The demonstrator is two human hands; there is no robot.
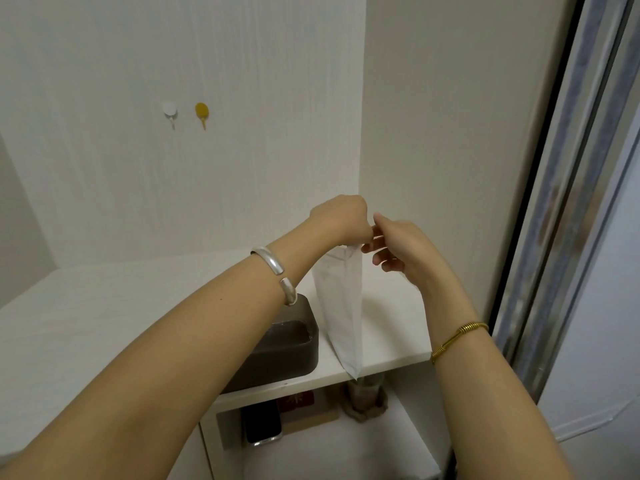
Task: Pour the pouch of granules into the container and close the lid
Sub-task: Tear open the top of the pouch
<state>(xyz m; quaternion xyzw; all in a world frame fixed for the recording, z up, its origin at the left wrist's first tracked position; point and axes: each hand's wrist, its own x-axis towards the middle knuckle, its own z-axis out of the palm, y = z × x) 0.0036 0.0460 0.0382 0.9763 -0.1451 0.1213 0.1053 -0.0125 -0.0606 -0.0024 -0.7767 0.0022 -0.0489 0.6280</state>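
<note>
A translucent white pouch [341,306] hangs upright in the air above the shelf, looking flat and limp. My left hand [341,220] is closed on its top edge from the left. My right hand [398,247] pinches the same top edge from the right, other fingers spread. A dark brown rectangular container [294,351] sits on the white shelf just left of the pouch, partly hidden under my left forearm. Its top is open and brown granules show inside. No lid is visible.
The white shelf [391,344] ends at a front edge below the pouch. Under it, a lower shelf holds a phone [263,427], a red box and a glass jar [365,393]. Two wall hooks [187,114] hang on the back wall. A metal door frame [571,202] stands at the right.
</note>
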